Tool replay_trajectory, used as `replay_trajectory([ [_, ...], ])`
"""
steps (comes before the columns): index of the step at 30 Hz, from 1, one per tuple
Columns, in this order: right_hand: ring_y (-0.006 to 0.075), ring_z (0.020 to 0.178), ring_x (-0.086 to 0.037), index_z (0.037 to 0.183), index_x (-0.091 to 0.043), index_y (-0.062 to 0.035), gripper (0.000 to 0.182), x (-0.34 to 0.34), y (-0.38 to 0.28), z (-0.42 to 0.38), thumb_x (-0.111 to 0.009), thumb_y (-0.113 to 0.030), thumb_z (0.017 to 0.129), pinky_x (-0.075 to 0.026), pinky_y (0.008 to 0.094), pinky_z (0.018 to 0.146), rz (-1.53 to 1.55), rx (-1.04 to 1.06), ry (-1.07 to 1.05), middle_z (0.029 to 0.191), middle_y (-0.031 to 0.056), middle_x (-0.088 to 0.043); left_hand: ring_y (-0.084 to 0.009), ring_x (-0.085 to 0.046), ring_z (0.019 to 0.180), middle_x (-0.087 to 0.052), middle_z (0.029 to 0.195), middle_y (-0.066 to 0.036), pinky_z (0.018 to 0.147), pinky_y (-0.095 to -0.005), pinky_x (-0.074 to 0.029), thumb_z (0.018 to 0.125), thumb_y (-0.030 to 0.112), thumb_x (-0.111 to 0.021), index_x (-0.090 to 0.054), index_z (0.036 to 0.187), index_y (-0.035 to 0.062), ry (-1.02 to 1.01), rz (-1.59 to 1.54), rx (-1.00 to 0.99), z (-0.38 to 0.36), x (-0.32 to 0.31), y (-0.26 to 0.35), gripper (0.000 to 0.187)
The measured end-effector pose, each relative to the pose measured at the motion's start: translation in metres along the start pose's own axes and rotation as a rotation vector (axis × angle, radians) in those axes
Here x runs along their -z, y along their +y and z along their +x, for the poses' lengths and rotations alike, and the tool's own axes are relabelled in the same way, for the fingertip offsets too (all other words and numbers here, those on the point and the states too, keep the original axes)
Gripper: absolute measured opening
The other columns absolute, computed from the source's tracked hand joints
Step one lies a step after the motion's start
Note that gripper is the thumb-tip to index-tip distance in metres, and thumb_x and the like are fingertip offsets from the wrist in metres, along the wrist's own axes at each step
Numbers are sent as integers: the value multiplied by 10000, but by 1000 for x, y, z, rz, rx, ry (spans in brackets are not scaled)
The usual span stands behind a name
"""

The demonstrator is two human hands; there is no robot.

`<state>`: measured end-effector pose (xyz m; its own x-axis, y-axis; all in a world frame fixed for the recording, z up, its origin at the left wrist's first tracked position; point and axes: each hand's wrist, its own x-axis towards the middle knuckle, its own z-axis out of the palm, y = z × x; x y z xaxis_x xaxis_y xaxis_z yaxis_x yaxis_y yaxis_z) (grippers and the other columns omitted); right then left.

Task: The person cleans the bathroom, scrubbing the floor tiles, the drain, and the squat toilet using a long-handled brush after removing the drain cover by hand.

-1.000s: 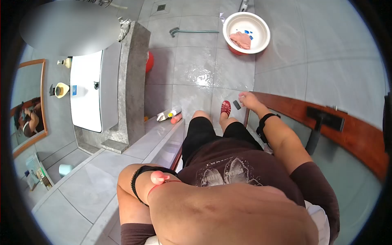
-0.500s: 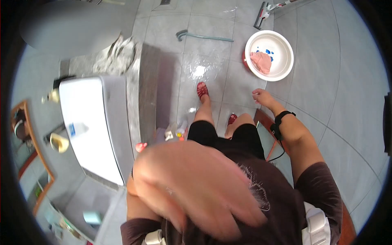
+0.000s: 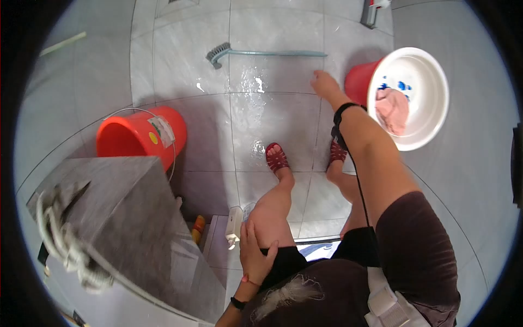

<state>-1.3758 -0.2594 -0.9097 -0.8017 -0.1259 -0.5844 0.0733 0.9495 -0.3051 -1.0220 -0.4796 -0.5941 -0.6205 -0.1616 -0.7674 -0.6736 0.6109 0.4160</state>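
My right hand (image 3: 326, 87) reaches down over the wet floor, its fingers loosely bent and slightly apart, with nothing visible in them. Closest to it is the handle end of a grey-green scrub brush (image 3: 278, 53), which lies flat on the tiles; hand and handle look apart. The brush's curved bristle head points left. To the right of this hand stands a red bucket (image 3: 359, 82), with a white basin (image 3: 427, 122) at its top holding a pink cloth (image 3: 393, 110) and blue spots. My left hand (image 3: 257, 252) rests on my left thigh, fingers spread.
An orange-red bucket (image 3: 173, 128) with a wire handle lies tilted at the left, beside a grey stone-like block (image 3: 125, 207). A squeegee-like head (image 3: 369, 13) is at the top right. Bottles (image 3: 234, 223) stand near my left leg. Water glistens on the floor tiles (image 3: 261, 125).
My left hand has dropped from in front of the camera to my thigh. My right hand has moved forward, close to the brush handle. The view has shifted, showing the orange-red bucket.
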Motion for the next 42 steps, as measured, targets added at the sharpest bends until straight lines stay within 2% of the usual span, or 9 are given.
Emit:
replay_trajectory([
  [5, 300, 1136, -502, 1250, -474, -115, 401, -29, 6, 84, -462, -186, 855, -424, 434, 913, -132, -96, 119, 1222, 123, -526, -435, -315, 1243, -291, 1355, -276, 1037, -456, -272, 719, 243, -688, -257, 1354, -15, 40, 9, 38, 35, 7, -9, 810],
  [10, 248, 1147, -487, 1188, -517, -144, 358, -52, 28, 134, -499, -132, 830, -387, 444, 935, -323, 245, 420, 1158, 56, -555, -445, -343, 1214, -305, 1334, -278, 1014, -494, -285, 663, 323, -715, -303, 1320, -23, 147, -32, 2, 49, 6, -28, 849],
  [14, 238, 1101, -504, 1131, -548, -149, 311, -43, 8, 133, -507, -138, 823, -372, 464, 924, -528, 119, 244, 1121, 46, -565, -443, -346, 1211, -310, 1330, -277, 1010, -502, -285, 641, 368, -719, -309, 1320, -16, 181, -71, 52, 54, 5, -30, 881],
  [20, 354, 927, -559, 1225, -462, -124, 399, -60, -23, 79, -503, -168, 830, -466, 440, 773, -150, 613, 103, 992, 165, -561, -439, -363, 1198, -322, 1313, -274, 1003, -497, -299, 629, 371, -724, -319, 1320, 9, 137, -70, -8, 55, 13, -15, 879],
  [25, 394, 800, -582, 1316, -349, -147, 451, -56, -89, 14, -486, -230, 895, -468, 471, 694, 36, 375, -89, 886, 204, -590, -443, -365, 1192, -350, 1298, -269, 1005, -498, -290, 677, 354, -706, -338, 1310, -1, 26, -110, -29, 38, 11, -1, 814],
  [31, 374, 755, -608, 1357, -330, -209, 479, -74, -12, -162, -469, -284, 905, -480, 481, 685, -57, 207, -311, 823, 207, -613, -425, -371, 1163, -346, 1268, -261, 987, -461, -320, 686, 314, -712, -343, 1293, 29, -114, -86, 43, 15, 4, 21, 766],
  [37, 403, 822, -604, 1355, -318, -110, 488, -7, 49, -41, -443, -288, 918, -484, 461, 685, 192, -110, 365, 930, 253, -613, -417, -368, 1175, -334, 1281, -248, 1004, -469, -309, 699, 275, -688, -328, 1312, 6, -171, -94, 97, 6, -4, 22, 760],
  [39, 402, 850, -600, 1318, -336, -58, 470, 29, 0, -5, -413, -309, 929, -470, 467, 720, 294, -359, 131, 931, 262, -609, -415, -369, 1174, -335, 1280, -247, 1003, -464, -312, 702, 277, -684, -326, 1311, 3, -167, -74, 98, 6, -8, 20, 758],
  [42, 406, 931, -573, 1299, -355, -55, 492, -17, -44, -75, -363, -389, 938, -435, 474, 812, 115, -47, -371, 974, 255, -597, -412, -373, 1172, -342, 1274, -246, 999, -456, -320, 703, 285, -681, -326, 1309, 4, -182, -47, 96, 1, -9, 21, 757],
])
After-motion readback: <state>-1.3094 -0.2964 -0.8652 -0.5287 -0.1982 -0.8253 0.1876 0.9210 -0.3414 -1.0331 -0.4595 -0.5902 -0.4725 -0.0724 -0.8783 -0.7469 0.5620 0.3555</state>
